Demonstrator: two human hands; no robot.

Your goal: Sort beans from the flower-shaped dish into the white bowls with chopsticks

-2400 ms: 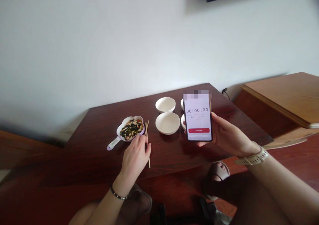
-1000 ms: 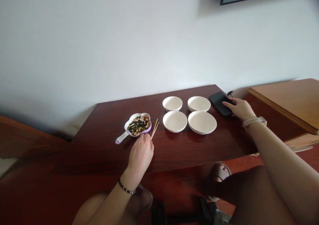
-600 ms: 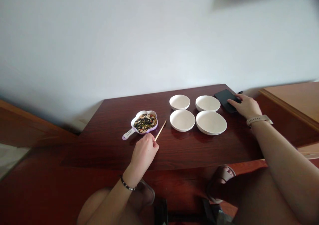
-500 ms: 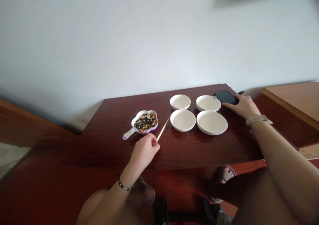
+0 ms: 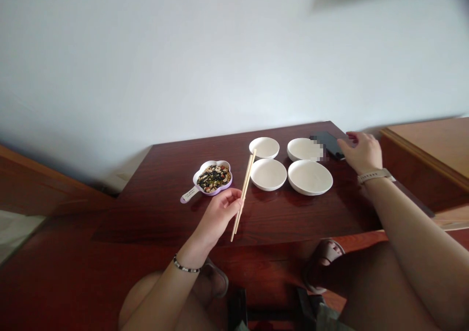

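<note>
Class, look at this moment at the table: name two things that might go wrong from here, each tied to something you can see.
1. The left hand pinches the chopsticks near their lower end, tips up and apart; the long end might slip or knock the nearest white bowl.
2. The phone lies at the table's far right corner under the right hand; a nudge might push it off.

Bowls [image 5: 268, 174] crowd right (left bare).

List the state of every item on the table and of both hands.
chopsticks: lifted, held by left hand
flower-shaped dish: filled with mixed beans
four white bowls: empty, upright
phone: flat on the table
right hand: beside phone, holding nothing
</note>
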